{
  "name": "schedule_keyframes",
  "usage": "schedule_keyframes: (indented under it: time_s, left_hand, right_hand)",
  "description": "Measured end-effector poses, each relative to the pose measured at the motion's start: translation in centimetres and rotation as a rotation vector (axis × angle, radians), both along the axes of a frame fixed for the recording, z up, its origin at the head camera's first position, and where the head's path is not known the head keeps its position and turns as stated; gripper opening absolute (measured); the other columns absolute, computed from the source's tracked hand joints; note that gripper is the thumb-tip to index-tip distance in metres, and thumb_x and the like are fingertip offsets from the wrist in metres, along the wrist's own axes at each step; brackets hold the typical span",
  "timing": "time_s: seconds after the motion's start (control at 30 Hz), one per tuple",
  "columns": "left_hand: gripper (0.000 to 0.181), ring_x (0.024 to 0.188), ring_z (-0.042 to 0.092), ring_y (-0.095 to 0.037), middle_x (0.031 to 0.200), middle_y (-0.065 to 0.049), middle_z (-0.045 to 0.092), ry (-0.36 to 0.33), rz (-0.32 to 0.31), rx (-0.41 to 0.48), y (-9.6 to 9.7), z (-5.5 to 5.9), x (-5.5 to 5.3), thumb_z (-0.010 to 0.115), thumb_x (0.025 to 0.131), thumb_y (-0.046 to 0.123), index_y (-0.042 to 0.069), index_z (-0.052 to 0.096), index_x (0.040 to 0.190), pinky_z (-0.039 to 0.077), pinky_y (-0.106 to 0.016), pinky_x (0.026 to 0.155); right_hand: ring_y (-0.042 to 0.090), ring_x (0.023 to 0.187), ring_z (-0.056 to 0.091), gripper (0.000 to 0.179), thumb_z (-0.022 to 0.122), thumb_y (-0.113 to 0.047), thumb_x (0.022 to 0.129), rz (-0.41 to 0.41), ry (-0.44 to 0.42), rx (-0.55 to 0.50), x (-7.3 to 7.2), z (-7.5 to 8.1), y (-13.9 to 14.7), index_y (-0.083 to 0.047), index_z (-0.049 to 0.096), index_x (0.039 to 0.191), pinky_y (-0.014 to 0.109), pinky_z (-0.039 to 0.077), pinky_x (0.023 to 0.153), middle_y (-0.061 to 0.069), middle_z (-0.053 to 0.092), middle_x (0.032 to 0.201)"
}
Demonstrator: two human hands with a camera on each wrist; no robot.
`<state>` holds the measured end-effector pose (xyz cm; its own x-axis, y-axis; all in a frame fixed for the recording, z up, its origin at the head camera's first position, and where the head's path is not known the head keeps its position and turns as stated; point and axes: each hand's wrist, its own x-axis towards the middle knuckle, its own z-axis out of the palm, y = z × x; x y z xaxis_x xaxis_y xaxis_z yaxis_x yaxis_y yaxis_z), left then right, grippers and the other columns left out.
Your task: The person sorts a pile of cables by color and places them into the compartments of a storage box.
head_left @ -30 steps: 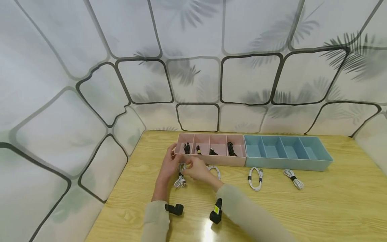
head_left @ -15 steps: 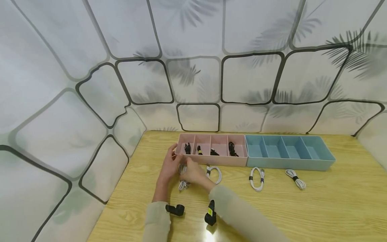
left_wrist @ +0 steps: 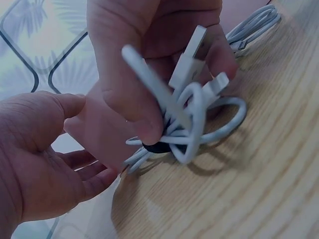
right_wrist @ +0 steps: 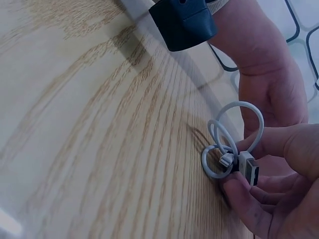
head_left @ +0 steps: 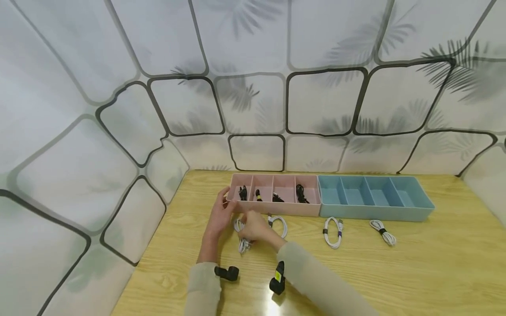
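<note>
My left hand (head_left: 220, 217) grips the left front corner of a pink divided box (head_left: 276, 208), thumb on the front wall and fingers along the side. Just right of it, my right hand (head_left: 254, 226) pinches a coiled white USB cable (head_left: 244, 247) near its black tie. The left wrist view shows the cable's loops and two metal-tipped plugs (left_wrist: 196, 42) sticking out past the right thumb. From the right wrist, the cable (right_wrist: 234, 144) appears close above the wood, between thumb and fingers. Part of the bundle is hidden behind the right hand in the head view.
Black cables (head_left: 301, 193) lie in the pink box's compartments. A blue divided box (head_left: 375, 213) adjoins it on the right. On the wooden table (head_left: 395, 281), more white cables lie in front: one beside my right hand (head_left: 283, 224), one looped (head_left: 326, 237), one bundled (head_left: 385, 235).
The right hand has closed on the white USB cable and shifted it slightly; its plug end has swung right and toward me. The left hand stays on the pink box.
</note>
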<state>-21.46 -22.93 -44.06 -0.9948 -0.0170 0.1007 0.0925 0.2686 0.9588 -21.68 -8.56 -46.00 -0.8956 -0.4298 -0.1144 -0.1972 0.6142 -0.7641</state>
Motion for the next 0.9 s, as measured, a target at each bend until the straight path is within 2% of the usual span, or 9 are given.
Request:
schedule_keyframes:
  time_s: [0.17, 0.27, 0.33, 0.43, 0.5, 0.73, 0.9]
  left_hand:
    - [0.052, 0.124, 0.051, -0.047, 0.135, -0.038, 0.048, -0.004, 0.030, -0.038, -0.4, -2.0, -0.9, 0.049, 0.105, 0.010, -0.002, 0.030, 0.151, 0.041, -0.054, 0.104]
    - [0.052, 0.122, 0.053, -0.045, 0.133, -0.036, 0.050, 0.003, 0.038, -0.053, -0.6, -3.0, -1.5, 0.050, 0.105, 0.012, 0.000, 0.031, 0.151, 0.043, -0.052, 0.102]
    - [0.052, 0.122, 0.053, -0.046, 0.132, -0.037, 0.050, 0.013, 0.033, -0.039, -0.7, -3.2, -1.7, 0.051, 0.104, 0.012, 0.000, 0.032, 0.151, 0.043, -0.053, 0.102]
    - [0.054, 0.124, 0.051, -0.048, 0.135, -0.037, 0.049, 0.013, 0.025, -0.012, -0.8, -3.1, -1.6, 0.053, 0.103, 0.012, 0.001, 0.032, 0.152, 0.040, -0.056, 0.104]
    - [0.054, 0.125, 0.050, -0.048, 0.136, -0.037, 0.048, 0.013, 0.016, -0.023, -0.8, -3.1, -1.8, 0.052, 0.103, 0.012, 0.001, 0.031, 0.152, 0.040, -0.056, 0.105]
    - [0.053, 0.126, 0.051, -0.046, 0.135, -0.035, 0.050, -0.016, 0.027, -0.014, -0.9, -3.5, -1.9, 0.053, 0.103, 0.011, 0.003, 0.032, 0.152, 0.040, -0.052, 0.105]
    - [0.053, 0.124, 0.052, -0.046, 0.133, -0.035, 0.051, 0.003, 0.034, -0.027, -1.0, -3.6, -1.9, 0.053, 0.103, 0.011, 0.003, 0.033, 0.151, 0.040, -0.053, 0.105]
  right_hand:
    - [0.012, 0.058, 0.053, 0.039, 0.077, -0.001, 0.067, 0.031, 0.012, -0.006, 0.3, 0.5, 0.5, 0.007, 0.070, 0.104, 0.024, 0.045, 0.053, 0.010, 0.068, 0.085]
    - [0.012, 0.057, 0.052, 0.043, 0.077, -0.002, 0.068, 0.041, 0.017, -0.019, 0.4, 0.7, 0.9, 0.007, 0.069, 0.108, 0.023, 0.044, 0.053, 0.010, 0.070, 0.085]
    - [0.013, 0.057, 0.051, 0.043, 0.077, -0.003, 0.068, 0.039, 0.023, -0.031, 0.5, 0.8, 1.2, 0.007, 0.068, 0.109, 0.024, 0.043, 0.053, 0.009, 0.070, 0.084]
    - [0.012, 0.062, 0.050, 0.045, 0.078, -0.006, 0.067, 0.020, 0.037, -0.036, 0.6, 0.9, 1.8, 0.003, 0.068, 0.110, 0.024, 0.042, 0.055, 0.008, 0.068, 0.090]
    - [0.012, 0.060, 0.049, 0.046, 0.079, -0.006, 0.068, 0.001, 0.028, -0.057, 0.7, 0.9, 2.3, 0.001, 0.067, 0.112, 0.025, 0.042, 0.054, 0.008, 0.066, 0.090]
    - [0.008, 0.047, 0.049, 0.049, 0.072, 0.000, 0.072, -0.006, -0.120, -0.278, 1.2, 1.0, 4.3, 0.003, 0.060, 0.120, 0.021, 0.041, 0.043, 0.001, 0.060, 0.062]
    - [0.009, 0.051, 0.053, 0.051, 0.073, 0.001, 0.073, -0.007, -0.130, -0.374, 1.5, 1.5, 5.8, 0.004, 0.059, 0.122, 0.021, 0.041, 0.045, 0.005, 0.066, 0.071]
